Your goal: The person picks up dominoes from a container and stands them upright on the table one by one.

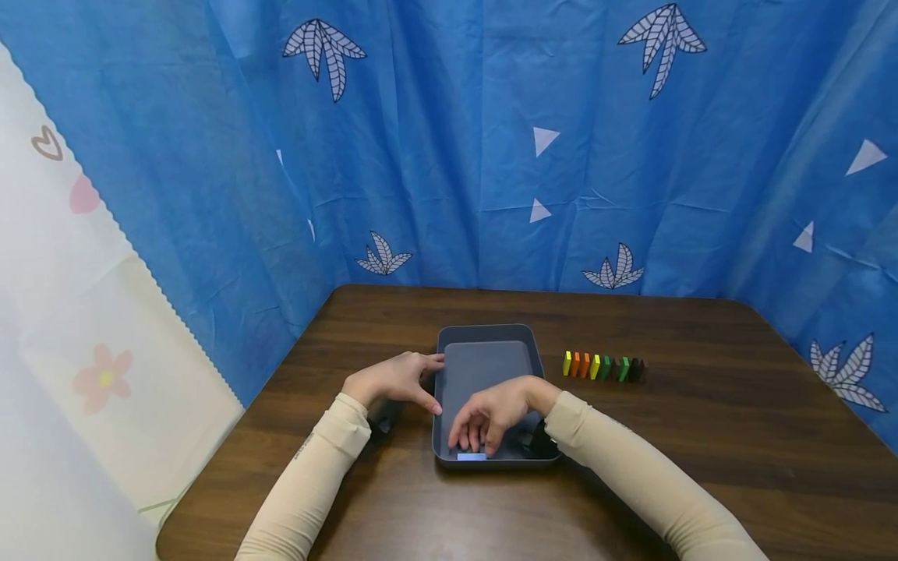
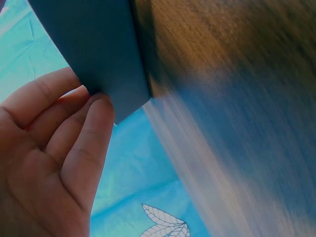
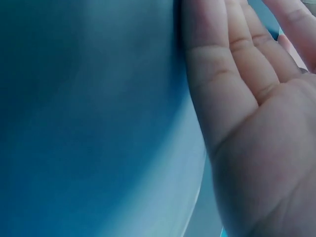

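Observation:
A dark grey rectangular tray (image 1: 487, 333) lies on the table. My left hand (image 1: 400, 378) holds the tray's left rim, with the thumb nearer me and the fingers farther along. In the left wrist view, fingertips of the left hand (image 2: 54, 143) meet the tray's outer wall (image 2: 108, 44), some of them hidden at the rim. My right hand (image 1: 496, 413) reaches down into the tray's near end and pinches a small light blue block (image 1: 471, 456) between thumb and fingers. In the right wrist view, the right hand's palm (image 3: 261, 133) shows beside blurred blue-grey tray surface; the block is out of sight.
Right of the tray, several small domino-like blocks stand in a row, among them a yellow block (image 1: 567, 363), an orange block (image 1: 585, 365), a green block (image 1: 623, 368) and a dark block (image 1: 635, 370). A blue curtain (image 1: 449, 156) hangs behind the wooden table (image 1: 701, 436).

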Motion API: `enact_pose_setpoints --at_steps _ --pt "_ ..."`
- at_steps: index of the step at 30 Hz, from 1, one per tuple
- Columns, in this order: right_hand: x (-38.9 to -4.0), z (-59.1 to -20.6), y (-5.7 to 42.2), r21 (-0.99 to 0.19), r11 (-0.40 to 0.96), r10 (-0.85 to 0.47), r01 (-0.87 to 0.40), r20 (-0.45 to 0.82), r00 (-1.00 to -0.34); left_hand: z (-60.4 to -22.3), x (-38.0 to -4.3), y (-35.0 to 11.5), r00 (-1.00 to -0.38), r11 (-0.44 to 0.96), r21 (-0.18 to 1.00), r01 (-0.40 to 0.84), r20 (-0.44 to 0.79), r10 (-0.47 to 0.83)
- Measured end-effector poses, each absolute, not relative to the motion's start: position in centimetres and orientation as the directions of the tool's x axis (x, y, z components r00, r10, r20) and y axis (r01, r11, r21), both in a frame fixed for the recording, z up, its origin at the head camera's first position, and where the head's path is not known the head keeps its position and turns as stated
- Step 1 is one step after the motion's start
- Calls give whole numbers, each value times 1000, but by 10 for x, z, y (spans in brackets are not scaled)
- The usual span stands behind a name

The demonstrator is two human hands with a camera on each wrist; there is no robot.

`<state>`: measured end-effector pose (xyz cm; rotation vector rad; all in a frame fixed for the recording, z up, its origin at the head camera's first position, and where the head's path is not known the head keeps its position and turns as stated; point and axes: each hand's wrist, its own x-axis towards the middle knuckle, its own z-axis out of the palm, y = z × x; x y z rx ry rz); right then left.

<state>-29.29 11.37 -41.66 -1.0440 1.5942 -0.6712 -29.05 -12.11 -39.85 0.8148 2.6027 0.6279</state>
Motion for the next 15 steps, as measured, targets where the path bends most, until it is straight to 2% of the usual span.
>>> enact_pose_setpoints --at_steps 9,15 --pt "-293 -418 113 -840 433 -887 -327 -462 13 -400 -291 -121 -775 737 497 458 -184 605" --pt "-293 -419 112 -831 421 -888 -364 -459 18 -400 -291 -121 -773 729 511 456 -179 609"
